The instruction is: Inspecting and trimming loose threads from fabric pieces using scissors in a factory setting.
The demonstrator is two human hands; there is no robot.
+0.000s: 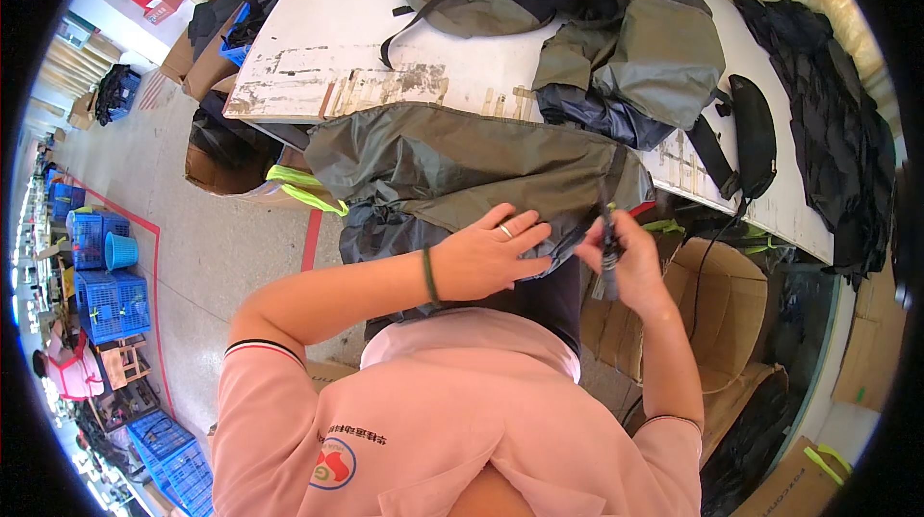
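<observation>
My left hand lies with its fingers spread on a sheet of olive-grey fabric. The fabric hangs over the table's near edge toward my lap, and its lower part is darker and shiny. At the fabric's right end, my right hand is closed around a slim dark tool held roughly upright. Its exact kind is too small to make out. On the table beyond lies a grey and black fabric bag, crumpled. A black pouch with straps rests to its right.
The white table has worn tape marks. Black fabric pieces hang over its right side. Open cardboard boxes stand below on the right, another box at the left. Blue crates line the floor at far left.
</observation>
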